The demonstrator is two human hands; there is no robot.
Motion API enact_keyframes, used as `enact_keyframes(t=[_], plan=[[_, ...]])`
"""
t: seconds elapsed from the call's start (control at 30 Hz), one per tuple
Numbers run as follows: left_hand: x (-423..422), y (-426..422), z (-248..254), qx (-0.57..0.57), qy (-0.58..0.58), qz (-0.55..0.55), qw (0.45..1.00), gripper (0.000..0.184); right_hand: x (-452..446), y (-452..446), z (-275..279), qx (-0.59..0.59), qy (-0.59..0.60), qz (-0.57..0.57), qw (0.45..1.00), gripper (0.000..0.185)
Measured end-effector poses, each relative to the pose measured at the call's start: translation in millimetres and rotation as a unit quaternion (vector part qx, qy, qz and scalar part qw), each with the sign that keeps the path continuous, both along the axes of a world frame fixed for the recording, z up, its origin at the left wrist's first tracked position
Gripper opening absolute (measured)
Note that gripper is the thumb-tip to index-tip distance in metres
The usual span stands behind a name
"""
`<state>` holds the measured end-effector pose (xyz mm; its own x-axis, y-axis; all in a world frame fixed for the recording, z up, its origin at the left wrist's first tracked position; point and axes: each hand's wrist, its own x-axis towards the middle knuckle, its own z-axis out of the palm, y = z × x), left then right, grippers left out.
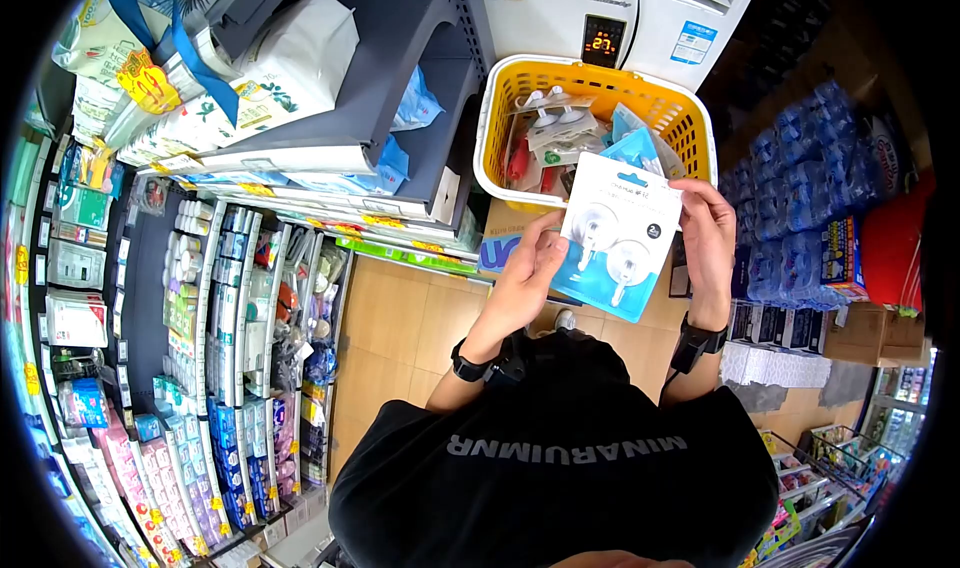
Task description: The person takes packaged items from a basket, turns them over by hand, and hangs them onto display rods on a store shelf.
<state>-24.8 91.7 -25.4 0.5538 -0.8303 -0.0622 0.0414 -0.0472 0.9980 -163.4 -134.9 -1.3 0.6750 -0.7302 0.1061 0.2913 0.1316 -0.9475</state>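
Observation:
A white and blue packet of suction hooks [652, 208], with two clear round hooks showing through its front, is held up in front of my body. My left hand [532, 268] grips its left edge, thumb bent at the side. On the opposite side, the fingers of my right hand [708, 230] are closed on the upper right edge. Just behind the packet stands a yellow basket [694, 118] with a white rim. Several packaged goods lie in it, among them another hook packet [553, 110] and something red.
A white appliance [535, 18] with a lit display stands behind the basket. Grey shelving [375, 58] with bagged tissue packs [295, 63] rises at the left, above racks of small goods [225, 368]. Shrink-wrapped bottles [790, 178] are stacked at the right. Tiled floor [400, 318] shows between.

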Motion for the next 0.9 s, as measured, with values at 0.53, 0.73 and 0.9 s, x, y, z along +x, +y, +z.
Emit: enact_keyframes(t=[0.53, 0.73, 0.9], plan=[[-1, 26, -2, -0.09, 0.059, 0.065, 0.992, 0.032, -3, 67, -28, 0.042, 0.088, 0.089, 0.991, 0.037], [15, 39, 2, -0.109, 0.071, 0.058, 0.99, 0.032, 7, 95, -23, 0.054, 0.064, 0.052, 0.995, 0.035], [36, 54, 1, -0.089, 0.072, 0.018, 0.993, 0.032, 15, 118, -26, 0.057, 0.047, 0.036, 0.997, 0.036]])
